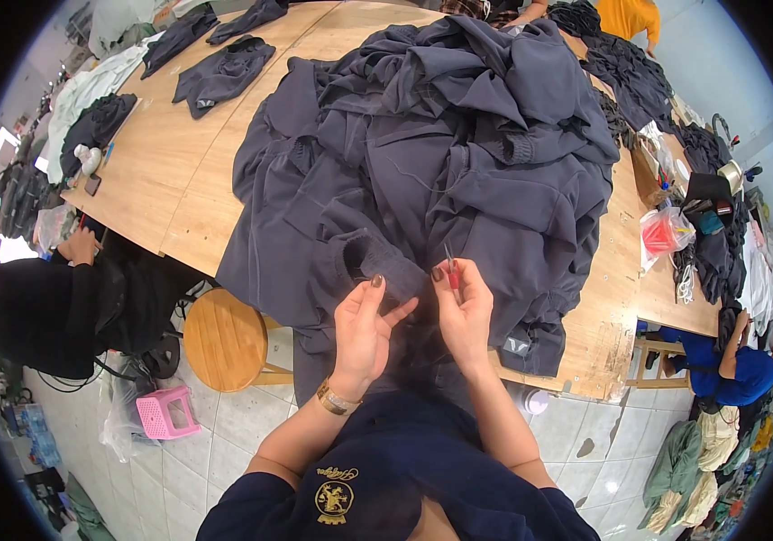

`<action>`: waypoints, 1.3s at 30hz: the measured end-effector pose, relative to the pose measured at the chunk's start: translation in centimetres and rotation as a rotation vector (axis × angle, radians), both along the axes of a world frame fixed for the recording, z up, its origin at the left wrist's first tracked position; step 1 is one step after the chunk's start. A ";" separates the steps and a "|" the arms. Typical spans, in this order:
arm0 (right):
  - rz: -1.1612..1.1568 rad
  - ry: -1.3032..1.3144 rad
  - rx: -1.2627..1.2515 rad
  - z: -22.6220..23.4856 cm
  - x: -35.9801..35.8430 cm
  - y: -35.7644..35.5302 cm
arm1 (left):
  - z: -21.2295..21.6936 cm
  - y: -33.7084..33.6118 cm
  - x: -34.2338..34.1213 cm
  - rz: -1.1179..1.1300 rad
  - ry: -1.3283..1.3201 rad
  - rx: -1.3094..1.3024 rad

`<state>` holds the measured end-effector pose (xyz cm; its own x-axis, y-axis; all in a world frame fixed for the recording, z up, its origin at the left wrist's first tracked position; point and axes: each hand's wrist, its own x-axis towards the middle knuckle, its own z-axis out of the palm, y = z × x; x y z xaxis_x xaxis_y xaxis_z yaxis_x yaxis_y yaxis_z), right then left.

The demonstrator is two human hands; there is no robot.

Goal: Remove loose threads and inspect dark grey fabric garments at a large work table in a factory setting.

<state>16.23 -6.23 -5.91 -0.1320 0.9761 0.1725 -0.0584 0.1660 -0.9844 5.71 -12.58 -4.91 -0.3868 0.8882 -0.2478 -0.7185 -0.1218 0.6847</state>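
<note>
A big heap of dark grey garments (413,171) spreads over the wooden table and hangs past its near edge. At the near side, my left hand (361,335) is closed on a ribbed cuff (391,272) of one garment, the thumb on top and another finger stretched along its edge. Just right of the cuff, my right hand (467,316) grips small thread snips (453,277) with a red handle, their metal tips pointing away from me. Part of the snips is hidden inside my fingers. A loose thread (418,178) lies across the heap.
The wooden table (192,167) carries more dark pieces (224,74) at far left. A round wooden stool (224,340) and pink plastic stool (167,412) stand at left. Co-workers sit at left and right. A red-and-white plastic bag (666,232) lies at right.
</note>
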 end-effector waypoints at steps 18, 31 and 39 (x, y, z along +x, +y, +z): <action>-0.104 -0.282 0.138 0.3 1.3 0.5 | -0.9 -0.1 0.1 -0.071 0.031 0.041; 0.612 -0.267 0.172 5.0 3.6 -1.9 | -3.0 2.2 -6.5 0.127 0.516 -0.137; 0.180 -0.268 0.011 4.8 5.9 -0.2 | 1.7 1.2 -5.8 0.259 1.295 -0.011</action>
